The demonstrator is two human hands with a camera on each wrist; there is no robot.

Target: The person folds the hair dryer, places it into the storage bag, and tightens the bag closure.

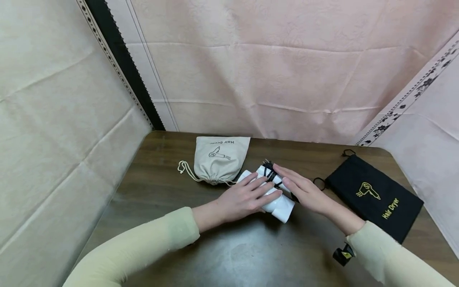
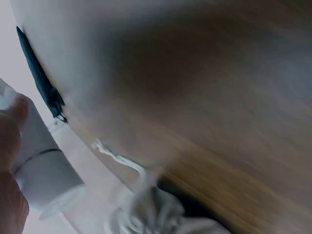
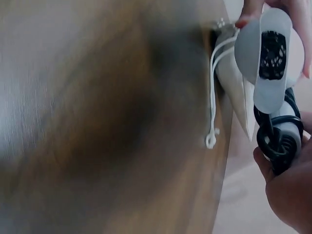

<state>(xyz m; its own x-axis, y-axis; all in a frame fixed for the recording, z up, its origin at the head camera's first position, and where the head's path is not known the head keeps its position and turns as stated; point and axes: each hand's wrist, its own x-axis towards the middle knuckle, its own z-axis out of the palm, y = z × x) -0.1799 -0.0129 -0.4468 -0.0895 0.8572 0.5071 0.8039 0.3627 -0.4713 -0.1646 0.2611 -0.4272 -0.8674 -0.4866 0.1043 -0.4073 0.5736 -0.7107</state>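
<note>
Between one pale pouch [image 1: 220, 164] and one black pouch [image 1: 376, 193], one white hair dryer [image 1: 281, 208] is held in one left hand [image 1: 248, 196] and one right hand [image 1: 305, 190].

The left hand curves its thumb and fingers about the one barrel [image 2: 48, 178]; the right hand grips the one handle, which carries one black cord [image 3: 286, 119] wound in several turns, too overlapped to count. Both pouches lie on one wooden table [image 1: 244, 259], each bearing one dryer drawing and two printed words. Two pale sleeves [image 1: 150, 239] reach in. Whether the hair dryer touches the table cannot be told.
</note>
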